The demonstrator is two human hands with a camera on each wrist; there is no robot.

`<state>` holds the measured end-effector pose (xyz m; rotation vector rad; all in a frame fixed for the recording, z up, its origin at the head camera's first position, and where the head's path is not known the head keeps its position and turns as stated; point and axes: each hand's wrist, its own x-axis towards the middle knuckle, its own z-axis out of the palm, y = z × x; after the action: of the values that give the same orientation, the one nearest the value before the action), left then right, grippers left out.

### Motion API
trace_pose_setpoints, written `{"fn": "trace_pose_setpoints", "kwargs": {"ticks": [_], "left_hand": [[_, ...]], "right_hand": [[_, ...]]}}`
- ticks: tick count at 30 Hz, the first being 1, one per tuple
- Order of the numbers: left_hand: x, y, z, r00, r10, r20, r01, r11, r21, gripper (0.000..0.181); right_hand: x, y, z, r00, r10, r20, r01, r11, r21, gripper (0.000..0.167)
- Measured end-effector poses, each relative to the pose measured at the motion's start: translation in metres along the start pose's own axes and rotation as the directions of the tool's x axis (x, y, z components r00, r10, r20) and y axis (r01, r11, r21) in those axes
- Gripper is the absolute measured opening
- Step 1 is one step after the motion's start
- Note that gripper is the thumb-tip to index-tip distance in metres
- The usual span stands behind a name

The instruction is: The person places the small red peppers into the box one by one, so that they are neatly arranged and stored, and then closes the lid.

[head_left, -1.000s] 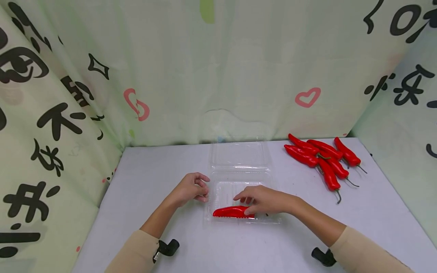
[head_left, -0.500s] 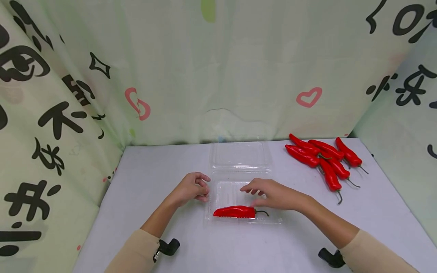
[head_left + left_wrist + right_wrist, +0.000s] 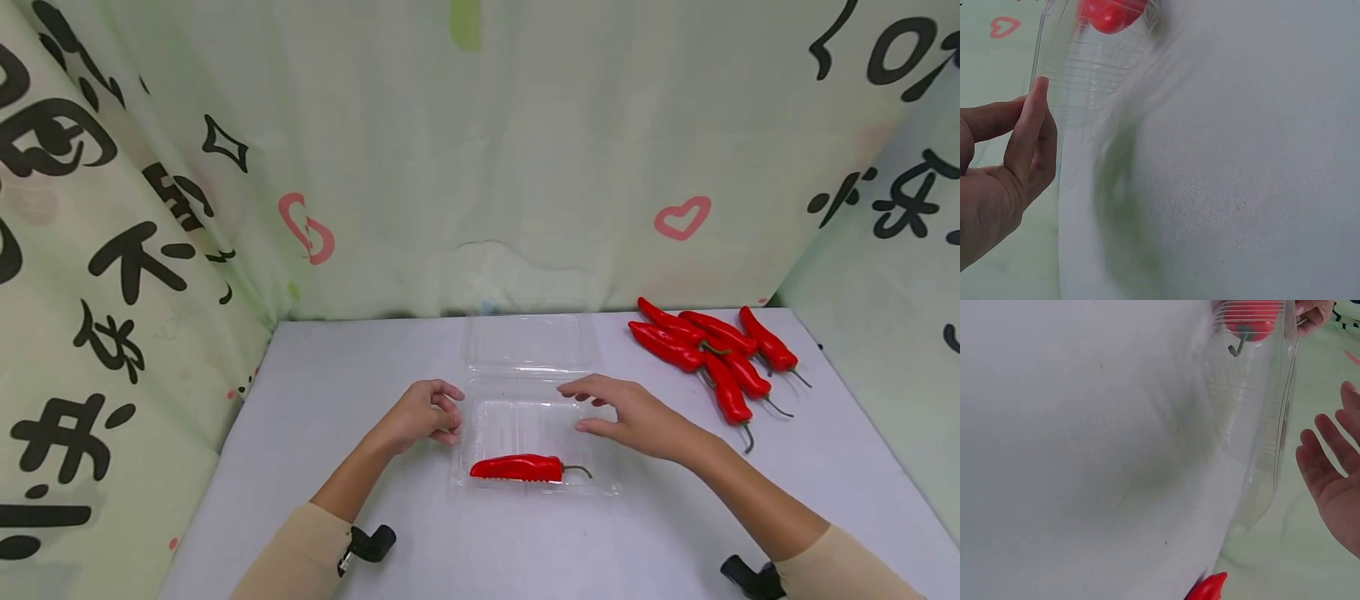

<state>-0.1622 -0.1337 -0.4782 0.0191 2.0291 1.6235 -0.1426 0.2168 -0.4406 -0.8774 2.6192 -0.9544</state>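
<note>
My left hand [image 3: 422, 414] pinches the left rim of a clear plastic clamshell box [image 3: 512, 423]; in the left wrist view its thumb and fingers [image 3: 1036, 103] meet at that rim. The box lies with its lid [image 3: 528, 342] folded back. A single red chili pepper [image 3: 517, 467] lies crosswise in the near part of the box, its green stem toward the right. Above the box's right side hovers my right hand [image 3: 637, 418], fingers spread and holding nothing. Seen from the right wrist, the same hand [image 3: 1338, 469] is apart from the box wall.
Several red chili peppers [image 3: 723, 383] lie in a loose pile at the table's far right corner, stems mostly toward the near right. The white table [image 3: 360, 358] is bordered by a printed curtain [image 3: 390, 167] behind and at the sides.
My right hand has let go of the chili pepper in the box and moved up and right, its fingers spreading. The left hand keeps its place at the rim.
</note>
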Motion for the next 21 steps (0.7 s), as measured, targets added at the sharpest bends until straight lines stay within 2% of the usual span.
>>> {"fn": "trace_pose_setpoints", "kwargs": {"ticks": [7, 21], "left_hand": [[0.001, 0.000, 0.000, 1.000, 0.000, 0.002, 0.000, 1.000, 0.006, 0.037], [0.000, 0.000, -0.001, 1.000, 0.006, -0.001, -0.006, 1.000, -0.001, 0.037]], "right_hand": [[-0.011, 0.012, -0.009, 0.990, 0.020, -0.142, -0.029, 0.997, -0.066, 0.060], [-0.043, 0.038, -0.039, 0.945, 0.085, -0.316, -0.136, 0.980, -0.143, 0.067]]}}
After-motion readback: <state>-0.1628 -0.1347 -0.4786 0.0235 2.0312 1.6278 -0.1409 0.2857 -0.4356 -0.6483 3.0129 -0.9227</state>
